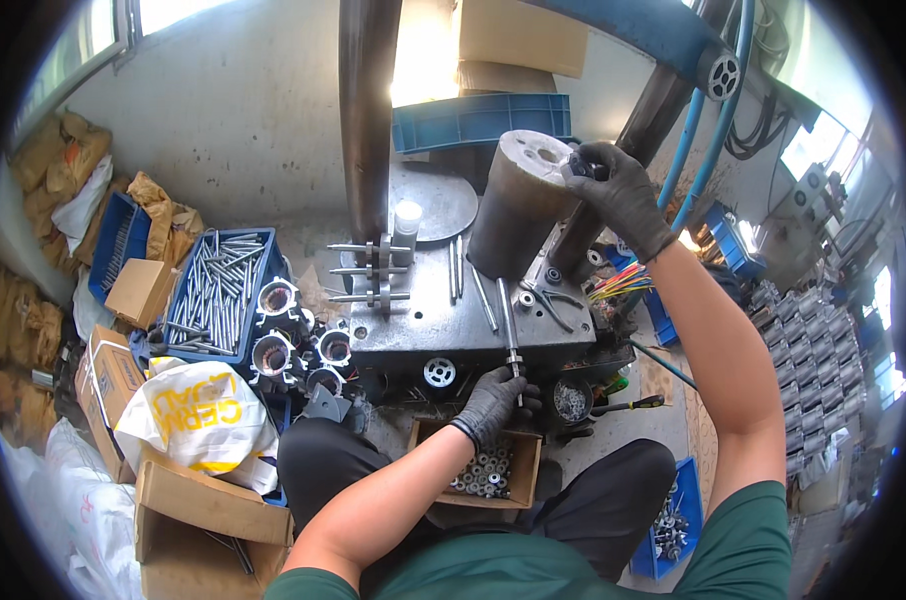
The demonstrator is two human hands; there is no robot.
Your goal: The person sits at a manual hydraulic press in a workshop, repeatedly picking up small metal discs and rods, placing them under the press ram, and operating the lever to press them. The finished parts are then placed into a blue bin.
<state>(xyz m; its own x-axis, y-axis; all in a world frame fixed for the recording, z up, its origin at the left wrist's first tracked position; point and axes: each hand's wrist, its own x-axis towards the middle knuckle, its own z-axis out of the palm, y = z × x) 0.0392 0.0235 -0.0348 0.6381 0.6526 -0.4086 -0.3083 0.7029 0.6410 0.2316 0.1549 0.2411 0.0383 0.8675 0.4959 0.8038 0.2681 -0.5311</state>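
Note:
My left hand [492, 406], in a grey glove, is closed around the lower end of a steel shaft [508, 322]. The shaft points away from me, over the near edge of the metal work plate [428, 320]. My right hand [628, 200], gloved too, is raised beside the top of a thick metal cylinder [521, 218]. Its fingers are closed on a small dark piece [587, 168], too small to name, near the cylinder's holed top face. Loose thin rods [483, 297] and a pair of pliers [553, 308] lie around the cylinder's foot.
Shafts fitted with discs [373, 271] rest on the plate's left side. A blue crate of shafts [218, 295] and motor housings [273, 352] stand to the left. Between my knees is a box of small round parts [488, 470]. A steel column [368, 120] rises behind the plate.

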